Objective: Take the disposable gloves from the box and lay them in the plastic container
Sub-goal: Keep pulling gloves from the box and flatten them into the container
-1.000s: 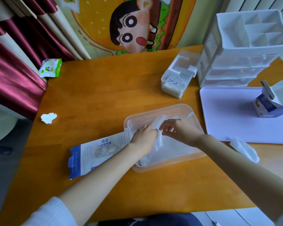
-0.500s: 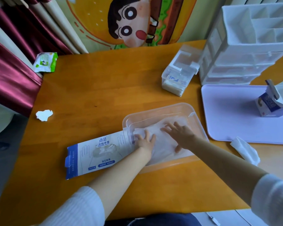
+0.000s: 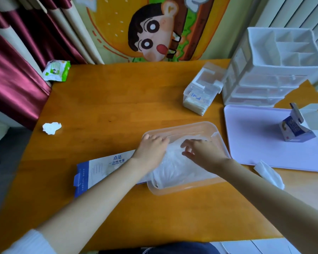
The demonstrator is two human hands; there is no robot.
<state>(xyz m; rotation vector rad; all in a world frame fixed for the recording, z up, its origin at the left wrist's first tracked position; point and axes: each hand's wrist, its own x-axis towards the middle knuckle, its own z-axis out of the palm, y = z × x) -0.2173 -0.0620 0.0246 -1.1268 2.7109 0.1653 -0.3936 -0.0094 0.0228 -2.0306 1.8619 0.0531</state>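
- Both hands have shifted since 0.5 s ago: left hand point(image 3: 151, 150) has slid toward the container's far-left corner, and the right hand point(image 3: 202, 153), flat and spread before, now has bent fingers.
- Person's 2 bare forearms reach in from the near edge of the wooden table point(image 3: 117, 99); a white sleeve shows at the near left.
- Plastic container point(image 3: 182, 191), clear and rectangular, sits mid-table under both hands.
- Disposable gloves point(image 3: 178, 169) lie inside the container as 1 filmy white stack, filling most of it and bulging at the near end.
- Left hand lies palm-down on the stack's left end, fingers fairly straight, tips at the far-left rim; it grips nothing.
- Right hand is over the stack's far-right part, fingertips and thumb close to the film; cannot tell whether it pinches a glove or only touches.
- Glove box point(image 3: 99, 171), white and blue, lies flat just left of the container, partly under the left forearm.
- Tissue point(image 3: 270, 174) lies right of the right forearm.
- Lilac mat point(image 3: 255, 143) lies right of the container, with a small blue carton point(image 3: 294, 129) on it.
- Crumpled paper point(image 3: 51, 127) near the left edge.
- Clear small box point(image 3: 202, 94) and white drawer organizer point(image 3: 275, 70) at far right.
- Wipes pack point(image 3: 56, 70) at the far-left corner.
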